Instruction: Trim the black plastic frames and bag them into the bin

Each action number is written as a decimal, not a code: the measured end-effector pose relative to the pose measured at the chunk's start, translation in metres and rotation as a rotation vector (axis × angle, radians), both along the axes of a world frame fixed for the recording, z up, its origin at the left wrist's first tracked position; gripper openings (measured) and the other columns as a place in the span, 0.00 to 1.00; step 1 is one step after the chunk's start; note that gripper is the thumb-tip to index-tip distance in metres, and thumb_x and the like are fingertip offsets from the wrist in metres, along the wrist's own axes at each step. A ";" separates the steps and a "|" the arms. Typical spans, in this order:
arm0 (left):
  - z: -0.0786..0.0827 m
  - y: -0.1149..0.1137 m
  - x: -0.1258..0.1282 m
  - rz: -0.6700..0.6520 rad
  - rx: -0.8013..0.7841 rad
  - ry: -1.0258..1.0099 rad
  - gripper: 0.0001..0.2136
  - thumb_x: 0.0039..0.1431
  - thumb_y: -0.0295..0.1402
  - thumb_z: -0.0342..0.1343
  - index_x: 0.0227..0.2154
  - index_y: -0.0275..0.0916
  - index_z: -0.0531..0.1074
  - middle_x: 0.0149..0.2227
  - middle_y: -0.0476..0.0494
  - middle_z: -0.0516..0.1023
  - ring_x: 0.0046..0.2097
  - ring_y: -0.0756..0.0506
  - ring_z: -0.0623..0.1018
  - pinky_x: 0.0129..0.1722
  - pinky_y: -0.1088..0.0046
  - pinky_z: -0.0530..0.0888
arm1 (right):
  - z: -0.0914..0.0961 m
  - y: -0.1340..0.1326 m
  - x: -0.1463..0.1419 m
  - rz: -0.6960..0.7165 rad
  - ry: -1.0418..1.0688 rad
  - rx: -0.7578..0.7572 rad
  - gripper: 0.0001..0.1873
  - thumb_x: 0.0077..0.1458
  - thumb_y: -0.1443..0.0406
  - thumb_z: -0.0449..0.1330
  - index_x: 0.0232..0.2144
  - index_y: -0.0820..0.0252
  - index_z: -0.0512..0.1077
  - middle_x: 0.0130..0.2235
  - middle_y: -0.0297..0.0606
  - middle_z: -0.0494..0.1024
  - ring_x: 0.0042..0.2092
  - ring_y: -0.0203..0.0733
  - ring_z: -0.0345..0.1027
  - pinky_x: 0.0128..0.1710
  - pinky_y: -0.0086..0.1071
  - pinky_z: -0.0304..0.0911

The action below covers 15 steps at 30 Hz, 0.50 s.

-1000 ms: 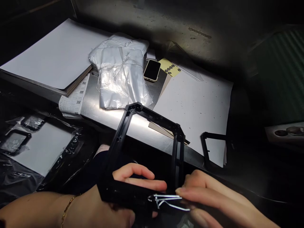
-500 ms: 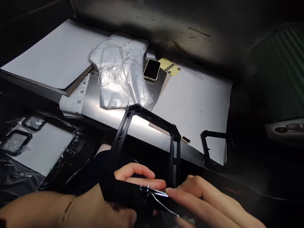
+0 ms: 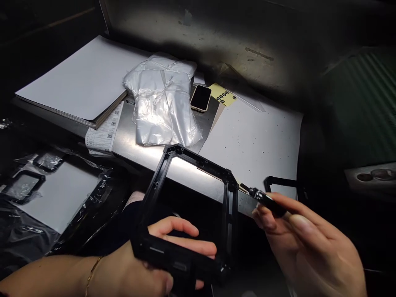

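My left hand (image 3: 161,255) is closed around the near edge of a black plastic frame (image 3: 173,198), thumb under and fingers over it, holding it tilted up over my lap. To the right of the frame, my right hand (image 3: 306,243) is raised with its fingers curled around a small dark tool or part (image 3: 267,199), whose tip points left toward the frame's right side. What exactly that dark piece is I cannot make out. A second black frame (image 3: 283,183) lies on the white sheet (image 3: 256,140) just behind my right hand.
On the metal table (image 3: 126,140) lie a bundle of clear plastic bags (image 3: 162,105), a phone (image 3: 201,98), a yellow sticker sheet (image 3: 223,94), a stack of white boards (image 3: 77,82) and a barcode label sheet (image 3: 105,132). Bagged frames (image 3: 46,189) sit lower left.
My right hand has lifted away from the frame's near edge and moved up and right, now gripping a dark piece. The thin bright wire-like piece seen earlier is gone from view. The left hand keeps its hold.
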<state>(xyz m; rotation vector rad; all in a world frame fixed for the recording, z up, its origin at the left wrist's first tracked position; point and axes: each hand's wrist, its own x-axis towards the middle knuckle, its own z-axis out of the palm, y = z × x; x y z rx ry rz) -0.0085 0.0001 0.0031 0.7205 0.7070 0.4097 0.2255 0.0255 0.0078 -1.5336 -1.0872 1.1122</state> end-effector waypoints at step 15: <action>-0.012 -0.005 -0.006 0.224 -0.029 -0.212 0.08 0.45 0.34 0.60 0.26 0.36 0.68 0.47 0.31 0.72 0.48 0.38 0.72 0.49 0.54 0.64 | -0.052 0.021 -0.009 -0.080 0.172 -0.007 0.13 0.45 0.55 0.58 0.35 0.50 0.71 0.39 0.34 0.73 0.46 0.46 0.64 0.51 0.47 0.53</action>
